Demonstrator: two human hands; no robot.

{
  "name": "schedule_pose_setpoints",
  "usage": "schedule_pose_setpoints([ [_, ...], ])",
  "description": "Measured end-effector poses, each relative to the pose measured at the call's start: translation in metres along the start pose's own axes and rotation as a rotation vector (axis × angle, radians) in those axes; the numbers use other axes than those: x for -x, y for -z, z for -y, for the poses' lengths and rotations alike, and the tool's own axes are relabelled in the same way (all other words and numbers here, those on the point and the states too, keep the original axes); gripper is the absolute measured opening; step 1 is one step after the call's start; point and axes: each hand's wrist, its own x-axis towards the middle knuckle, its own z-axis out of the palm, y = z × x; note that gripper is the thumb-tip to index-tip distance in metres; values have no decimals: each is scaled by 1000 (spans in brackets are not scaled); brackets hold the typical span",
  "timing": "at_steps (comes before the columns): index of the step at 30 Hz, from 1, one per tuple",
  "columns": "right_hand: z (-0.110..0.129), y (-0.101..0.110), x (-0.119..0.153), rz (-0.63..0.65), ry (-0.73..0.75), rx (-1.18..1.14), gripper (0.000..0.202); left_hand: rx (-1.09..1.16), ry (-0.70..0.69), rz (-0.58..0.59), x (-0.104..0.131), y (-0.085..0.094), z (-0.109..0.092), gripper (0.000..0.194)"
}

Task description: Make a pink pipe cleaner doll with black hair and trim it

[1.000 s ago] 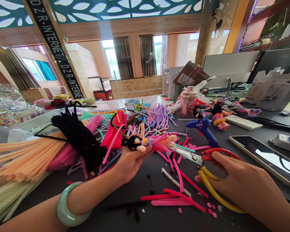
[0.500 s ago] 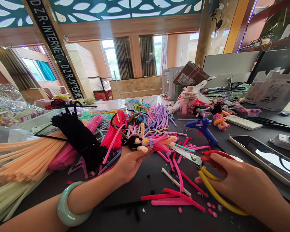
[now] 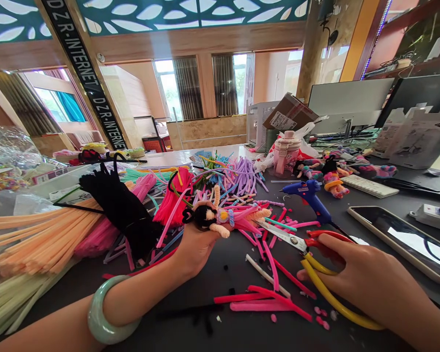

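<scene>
Closed around a small pipe-cleaner doll [image 3: 224, 216], my left hand [image 3: 196, 249] holds it above the middle of the table. The doll has black hair, peach arms and legs, and a pink skirt. My right hand [image 3: 355, 274] grips scissors [image 3: 297, 243] with one red and one yellow handle. Their blade tips reach the doll's skirt and legs; whether they touch it I cannot tell. Below lie cut pink and red pipe cleaners [image 3: 262, 305] and a white one [image 3: 267, 276].
Bundles of black [image 3: 122, 210], peach [image 3: 47, 239] and hot-pink [image 3: 175, 198] pipe cleaners lie left. A blue glue gun [image 3: 308, 195] stands behind the scissors. A phone [image 3: 399, 239] lies right; a pink bottle [image 3: 286, 154] and finished dolls [image 3: 335, 178] stand farther back.
The doll has turned slightly in my left hand, its front showing more. The scissors have barely moved; their yellow handle sits slightly wider.
</scene>
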Motion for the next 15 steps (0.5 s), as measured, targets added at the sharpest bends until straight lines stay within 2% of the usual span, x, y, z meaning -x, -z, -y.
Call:
schedule_pose_setpoints([
  [10, 0, -1, 2, -57, 25, 73, 47, -13, -18, 11, 0, -1, -1, 49],
  [15, -2, -3, 1, -101, 25, 111, 50, -13, -19, 8, -1, 0, 0, 49],
])
